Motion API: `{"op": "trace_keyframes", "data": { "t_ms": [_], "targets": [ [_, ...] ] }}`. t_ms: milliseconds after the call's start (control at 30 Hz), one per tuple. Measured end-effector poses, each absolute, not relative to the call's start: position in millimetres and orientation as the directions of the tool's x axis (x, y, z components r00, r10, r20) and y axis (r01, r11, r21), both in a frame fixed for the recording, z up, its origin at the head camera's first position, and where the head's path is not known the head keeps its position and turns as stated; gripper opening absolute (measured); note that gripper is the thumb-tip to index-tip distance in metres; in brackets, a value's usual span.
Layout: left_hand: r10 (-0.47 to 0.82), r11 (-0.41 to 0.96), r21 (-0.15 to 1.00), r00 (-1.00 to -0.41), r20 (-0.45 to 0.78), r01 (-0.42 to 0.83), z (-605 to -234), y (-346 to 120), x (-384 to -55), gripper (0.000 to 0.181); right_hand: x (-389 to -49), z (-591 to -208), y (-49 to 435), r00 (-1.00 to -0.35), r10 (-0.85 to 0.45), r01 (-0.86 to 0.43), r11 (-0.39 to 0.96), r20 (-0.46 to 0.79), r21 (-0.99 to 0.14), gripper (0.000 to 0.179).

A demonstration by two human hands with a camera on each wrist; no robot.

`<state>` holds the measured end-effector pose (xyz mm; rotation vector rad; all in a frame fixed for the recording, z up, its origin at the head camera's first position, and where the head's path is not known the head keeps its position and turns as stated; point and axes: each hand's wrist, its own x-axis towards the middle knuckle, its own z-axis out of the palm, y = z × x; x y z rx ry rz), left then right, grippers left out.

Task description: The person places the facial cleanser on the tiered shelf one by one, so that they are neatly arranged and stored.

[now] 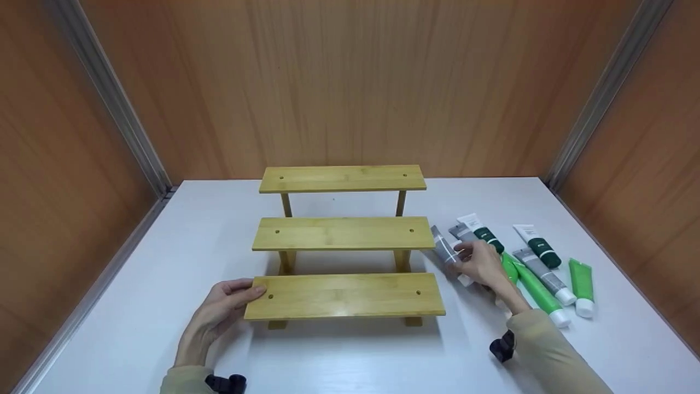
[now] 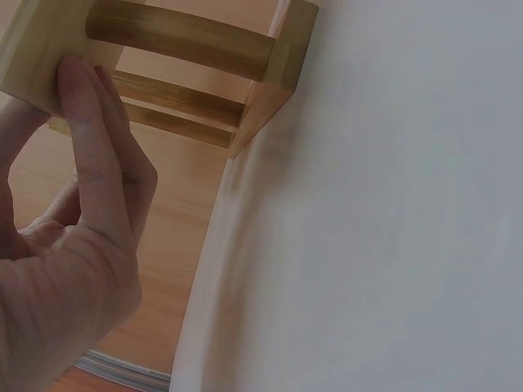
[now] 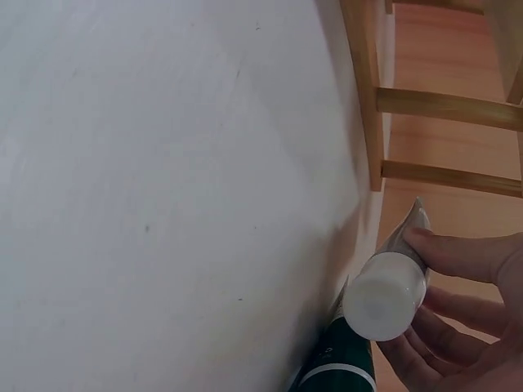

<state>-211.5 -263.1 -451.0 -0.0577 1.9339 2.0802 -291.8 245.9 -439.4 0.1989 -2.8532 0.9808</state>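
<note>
A three-step bamboo shelf rack (image 1: 344,295) stands in the middle of the white table. My left hand (image 1: 216,309) pinches the left end of its lowest board, thumb on top; in the left wrist view the fingers (image 2: 94,155) press against the board's underside. Right of the rack, my right hand (image 1: 484,265) holds a grey tube (image 1: 444,246) between thumb and fingers. Its white cap (image 3: 382,298) faces the right wrist camera. Just beyond that hand lie another grey tube (image 1: 462,233) and a white and dark green tube (image 1: 488,238).
More tubes lie at the right: a white and dark green one (image 1: 541,249), a grey one (image 1: 547,278), and green ones, including a short one (image 1: 581,282) near the right side. Wooden panels (image 1: 339,82) close off the back and both sides.
</note>
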Motion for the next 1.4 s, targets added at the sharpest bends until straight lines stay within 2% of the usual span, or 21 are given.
{"op": "trace_keyframes", "data": {
  "t_ms": [267,667,1067,1400],
  "targets": [
    [0.181,-0.038,0.968,-0.955,-0.237,-0.248,-451.5,-262.7,-212.0,0.06,-290.4,-433.0,244.0,-0.993,-0.036,-0.102,0.723,0.11,-0.683,0.04],
    [0.202,-0.054,0.97,-0.954,-0.223,-0.238,-452.1,-263.3,-212.1,0.062,-288.7,-419.1,236.8,-0.999,-0.003,-0.037,0.562,0.043,-0.827,0.05],
    [0.2,-0.056,0.968,-0.953,-0.229,-0.245,-453.0,-263.3,-212.3,0.054,-293.8,-399.6,228.8,-0.999,0.038,0.037,0.406,-0.024,-0.913,0.053],
    [0.186,-0.06,0.964,-0.952,-0.244,-0.259,-451.4,-262.2,-212.3,0.058,-294.4,-377.2,217.6,-0.999,0.034,-0.007,0.301,0.018,-0.954,0.055]
  ]
}}
